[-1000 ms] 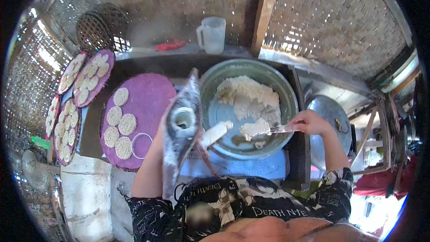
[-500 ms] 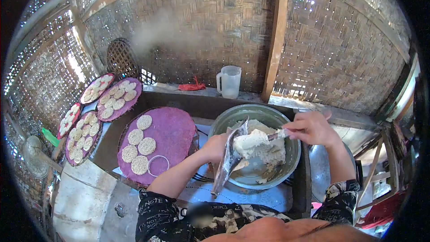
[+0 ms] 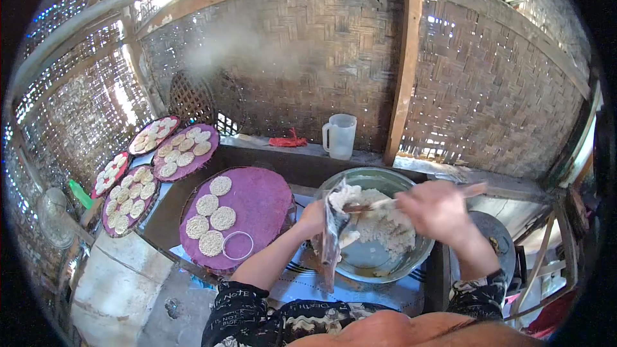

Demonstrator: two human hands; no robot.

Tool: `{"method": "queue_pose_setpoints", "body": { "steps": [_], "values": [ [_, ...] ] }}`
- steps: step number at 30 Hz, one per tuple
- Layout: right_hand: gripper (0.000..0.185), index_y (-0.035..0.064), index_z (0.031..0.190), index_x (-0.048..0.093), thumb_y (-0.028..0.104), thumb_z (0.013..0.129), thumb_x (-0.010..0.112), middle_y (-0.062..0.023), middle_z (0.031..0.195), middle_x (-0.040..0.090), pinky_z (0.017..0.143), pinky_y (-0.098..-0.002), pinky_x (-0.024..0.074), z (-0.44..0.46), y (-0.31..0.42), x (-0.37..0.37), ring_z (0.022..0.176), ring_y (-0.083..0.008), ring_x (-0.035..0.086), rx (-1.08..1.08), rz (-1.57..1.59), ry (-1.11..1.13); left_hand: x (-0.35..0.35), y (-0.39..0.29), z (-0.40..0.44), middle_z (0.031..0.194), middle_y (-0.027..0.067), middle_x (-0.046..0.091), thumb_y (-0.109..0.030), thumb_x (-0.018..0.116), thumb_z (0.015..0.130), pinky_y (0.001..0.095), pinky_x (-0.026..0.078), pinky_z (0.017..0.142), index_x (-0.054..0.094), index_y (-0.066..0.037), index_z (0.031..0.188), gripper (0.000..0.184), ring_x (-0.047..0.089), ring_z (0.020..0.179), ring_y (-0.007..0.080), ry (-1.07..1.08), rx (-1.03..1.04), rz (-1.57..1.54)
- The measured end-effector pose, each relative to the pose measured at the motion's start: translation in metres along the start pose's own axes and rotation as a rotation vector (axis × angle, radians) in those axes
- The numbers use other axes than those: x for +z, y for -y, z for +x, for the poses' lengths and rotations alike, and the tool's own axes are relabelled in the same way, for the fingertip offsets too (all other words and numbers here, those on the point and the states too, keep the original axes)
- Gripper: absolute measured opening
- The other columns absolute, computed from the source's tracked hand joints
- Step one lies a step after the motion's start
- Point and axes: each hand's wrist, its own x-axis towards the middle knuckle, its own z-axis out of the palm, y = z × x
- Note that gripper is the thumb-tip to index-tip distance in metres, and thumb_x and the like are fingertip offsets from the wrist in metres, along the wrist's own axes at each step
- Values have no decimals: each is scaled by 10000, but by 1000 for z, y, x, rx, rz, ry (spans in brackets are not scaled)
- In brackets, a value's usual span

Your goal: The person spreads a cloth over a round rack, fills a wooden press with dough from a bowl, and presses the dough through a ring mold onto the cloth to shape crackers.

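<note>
My left hand (image 3: 313,220) is closed on a grey, dirty-looking folded bag or sheet (image 3: 331,236), held tilted over the near left side of a large metal basin (image 3: 385,278). White rice-like food (image 3: 343,195) shows in its opening. My right hand (image 3: 437,213), slightly blurred, grips a wooden spoon (image 3: 363,207), whose handle sticks out beyond the fist. The spoon's far end points into the mouth of the bag. A clumpy mass of pale cooked rice (image 3: 389,231) fills the back and right of the basin.
Left of the basin, a round purple-covered tray (image 3: 270,196) carries several flat rice discs (image 3: 222,218) and a thin white ring (image 3: 239,232). More trays of discs (image 3: 130,199) stand at the far left. A plastic jug (image 3: 340,138) and red plastic bag (image 3: 288,141) lie on the back ledge.
The spoon has moved from above the basin to the bag's opening, and my right hand has turned over on its handle. The bag is more upright. The whole view has shifted slightly.
</note>
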Motion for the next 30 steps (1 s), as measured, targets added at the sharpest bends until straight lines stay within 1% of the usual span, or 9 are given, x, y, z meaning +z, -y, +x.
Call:
{"method": "queue_pose_setpoints", "body": {
  "steps": [2,5,12,17,21,23,26,27,30],
  "values": [
    [154,122,749,624,156,614,691,-35,581,509,467,-354,422,-5,-14,-24,531,-217,545,183,-3,-146,7,18,8,930,224,614,-348,573,736,432,453,761,620,-34,970,395,577,901,385,-20,-36,-27],
    [132,124,751,631,182,644,682,-38,587,506,497,-362,434,-5,-21,-7,556,-233,549,226,26,-180,6,-14,1,918,228,615,-353,570,736,436,456,753,625,-17,940,398,585,876,387,-69,1,27],
    [113,117,729,588,205,674,632,-30,652,537,536,-365,451,-9,-24,8,619,-230,568,52,117,92,17,-49,-3,921,262,600,-343,573,735,471,441,780,603,7,918,396,571,889,408,-29,-61,78],
    [215,151,856,556,181,649,606,15,752,546,636,-328,438,-5,6,41,733,-177,575,-69,54,283,31,-50,4,929,263,600,-358,567,728,459,441,808,601,14,931,426,568,911,408,74,-120,77],
    [194,145,822,591,183,640,645,0,673,525,572,-333,444,-14,-3,48,644,-185,568,-38,108,118,29,-30,11,941,252,599,-325,551,752,442,459,787,564,14,1043,447,571,905,400,239,-163,114],
    [188,141,800,610,192,630,671,-10,631,511,534,-338,443,-19,-21,30,595,-194,561,49,145,76,44,15,28,977,217,604,-280,531,793,427,480,774,544,-6,1093,407,590,882,375,221,-153,-249],
    [199,113,761,636,189,600,724,-33,620,571,525,-335,459,-35,-42,28,580,-215,578,326,180,-114,50,47,46,1029,160,610,-209,496,857,399,514,752,515,-34,1159,350,618,844,329,359,-157,-1365],
    [202,109,762,639,189,599,727,-35,625,578,529,-332,461,-38,-44,37,584,-215,582,340,181,-111,49,50,49,1069,120,585,-160,436,902,368,538,725,514,-35,1155,293,615,847,264,362,-115,-1256],
    [209,98,768,648,189,600,733,-40,636,592,537,-325,465,-48,-42,60,593,-217,588,367,233,-107,54,51,59,1052,135,587,-149,411,910,349,546,681,497,-6,1152,294,614,862,251,704,47,-1822]
  ]
}}
